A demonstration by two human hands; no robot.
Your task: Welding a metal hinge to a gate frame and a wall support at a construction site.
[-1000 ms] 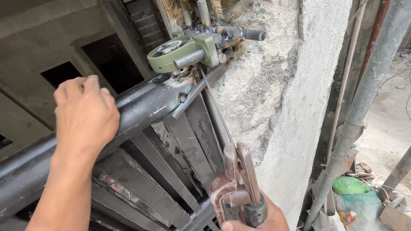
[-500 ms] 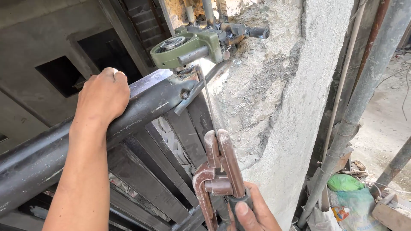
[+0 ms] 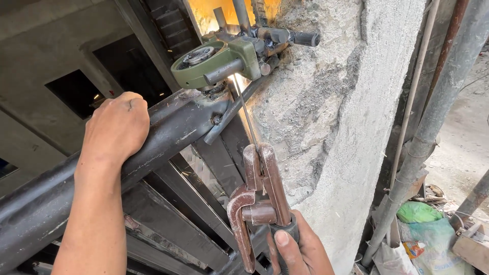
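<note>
The left hand (image 3: 116,128), at centre left of the frame, was closed in a loose fist over the top of a thick dark steel bar (image 3: 168,133) that ran from the lower left up toward the top centre; the fingers curled round its far side and out of sight. The right hand (image 3: 298,249), at the bottom centre, gripped the dark handle of a rusty electrode holder (image 3: 260,196), thumb laid along the front, fingers wrapped tight behind. The holder's jaws were shut on a thin welding rod (image 3: 245,111), which stood almost upright, leaning slightly left, its long axis running from the holder at the lower middle up to a bright glow under a green roller bracket (image 3: 216,63) at the top centre. There the rod's tip met the joint between bar and bracket; whether it truly touched could not be told through the glare. A short bolt-like pin (image 3: 229,114) slanted across just left of the rod. A rough concrete wall (image 3: 331,112) stood close on the right of the rod and holder. Grey pipes (image 3: 423,137) ran up the far right, with green bags (image 3: 417,213) at the lower right corner. Dark gate bars (image 3: 178,214) filled the lower left behind the forearm.
</note>
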